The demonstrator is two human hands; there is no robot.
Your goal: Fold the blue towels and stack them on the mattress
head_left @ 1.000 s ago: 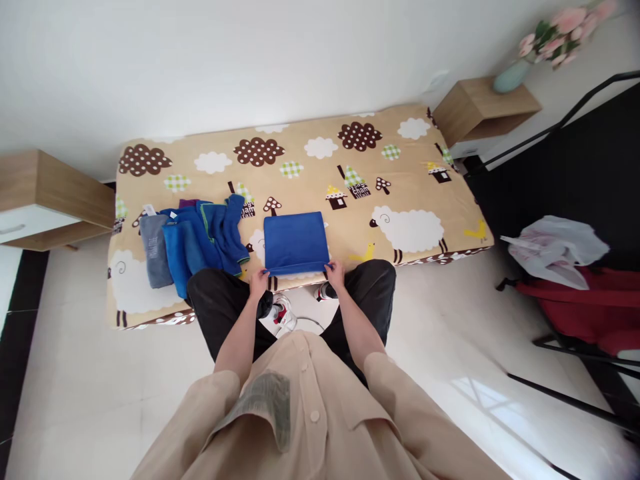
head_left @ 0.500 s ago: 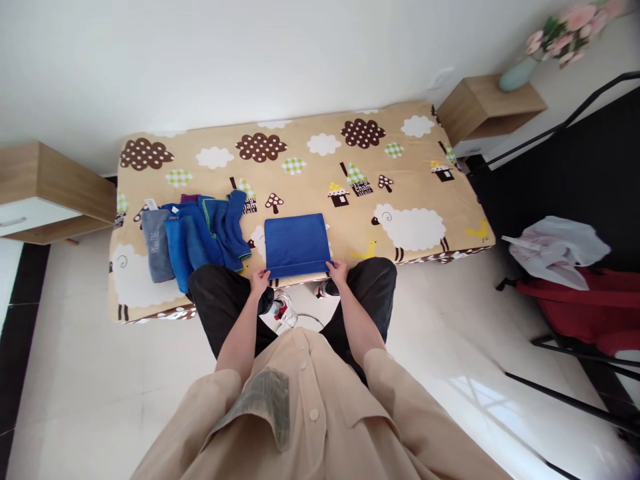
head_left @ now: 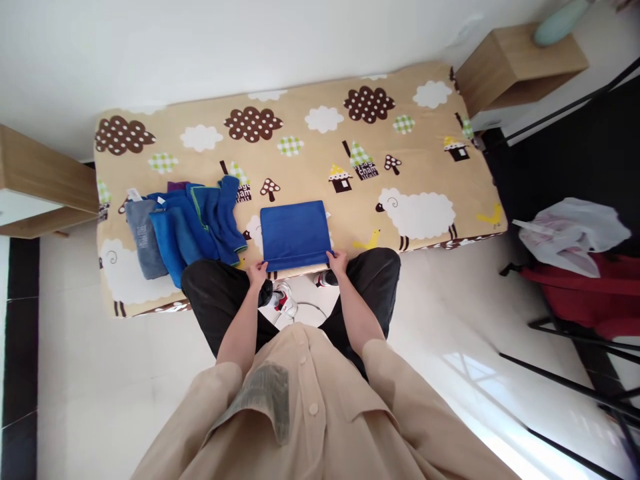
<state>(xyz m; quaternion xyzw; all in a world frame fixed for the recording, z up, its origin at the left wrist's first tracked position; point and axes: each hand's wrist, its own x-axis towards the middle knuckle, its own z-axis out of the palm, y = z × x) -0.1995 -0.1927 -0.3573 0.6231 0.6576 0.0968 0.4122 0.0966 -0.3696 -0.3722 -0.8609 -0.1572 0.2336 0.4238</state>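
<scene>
A flat blue towel (head_left: 295, 230) lies on the patterned bed, with a narrow strip folded over along its near edge. My left hand (head_left: 257, 272) pinches the left end of that folded edge. At the right end, my right hand (head_left: 338, 261) grips the fold between thumb and fingers. To the left of the towel is a loose heap of blue cloths (head_left: 200, 220). Beside the heap's left side lies a grey cloth (head_left: 147, 240) with a white tag. A bit of purple cloth (head_left: 177, 186) shows behind it.
The bed (head_left: 300, 173) has a beige sheet with sheep and clouds. Wooden nightstands stand at its left (head_left: 50, 173) and right (head_left: 520, 63) ends. A black-framed chair with red fabric (head_left: 590, 293) and a white plastic bag (head_left: 575, 233) is at the right.
My view has shifted, so the bed appears higher and larger. Both hands keep hold of the towel's near edge, with little visible change in the fold.
</scene>
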